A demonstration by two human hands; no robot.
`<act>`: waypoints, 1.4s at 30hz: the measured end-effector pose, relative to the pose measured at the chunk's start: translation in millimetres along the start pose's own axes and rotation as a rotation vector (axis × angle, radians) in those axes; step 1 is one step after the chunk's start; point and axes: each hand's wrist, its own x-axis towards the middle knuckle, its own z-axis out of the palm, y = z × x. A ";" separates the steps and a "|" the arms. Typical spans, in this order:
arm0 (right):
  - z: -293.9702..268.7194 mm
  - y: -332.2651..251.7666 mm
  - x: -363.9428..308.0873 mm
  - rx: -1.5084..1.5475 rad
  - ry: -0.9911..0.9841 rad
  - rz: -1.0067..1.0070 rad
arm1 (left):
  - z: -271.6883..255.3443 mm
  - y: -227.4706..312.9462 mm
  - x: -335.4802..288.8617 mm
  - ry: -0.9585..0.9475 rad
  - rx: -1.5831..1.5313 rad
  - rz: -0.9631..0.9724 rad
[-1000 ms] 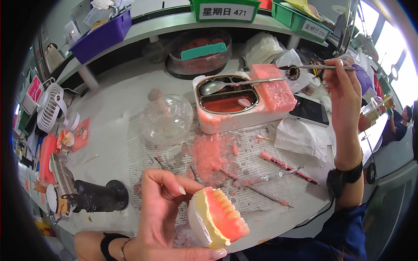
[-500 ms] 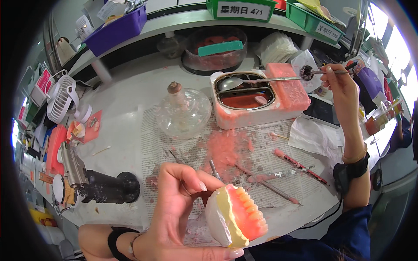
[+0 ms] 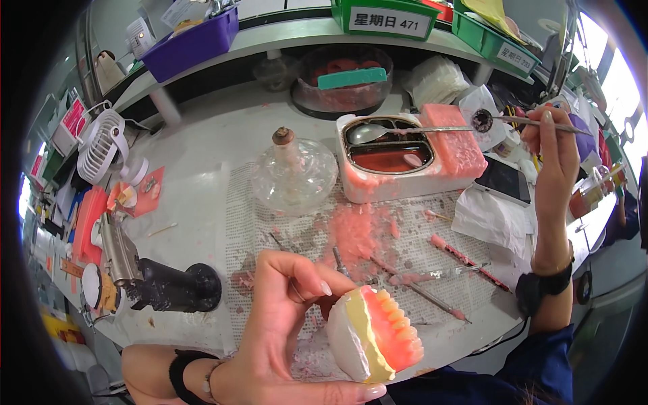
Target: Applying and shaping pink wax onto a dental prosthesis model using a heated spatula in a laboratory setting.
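My left hand (image 3: 280,324) curls round a dental cast (image 3: 351,337) with a white and yellow base, pink wax gum and a row of cream teeth. The teeth face right. My right hand (image 3: 553,145), raised at the far right, pinches a thin metal wax tool (image 3: 577,126). Its left end reaches a dark round opening (image 3: 482,120) beside the wax pot (image 3: 378,189); whether it enters cannot be told. A metal spoon (image 3: 368,133) rests across the pot, its bowl over the back compartment. Dark red liquid fills the front compartment.
A glass spirit lamp (image 3: 293,179) stands left of the pot on newspaper (image 3: 236,250) spotted with pink wax. Several metal tools (image 3: 432,300) lie nearer me. A black-handled torch-like device (image 3: 175,283) and a white fan (image 3: 101,145) are at left; a phone (image 3: 503,179) is at right.
My right hand has moved right with the wax tool, which has changed its angle. My left hand still holds the cast in much the same pose. The whole view has shifted slightly.
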 end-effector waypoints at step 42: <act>0.1 -101.9 -51.3 0.926 -0.424 -0.083 | -6.2 12.2 1.6 0.044 -0.016 -0.300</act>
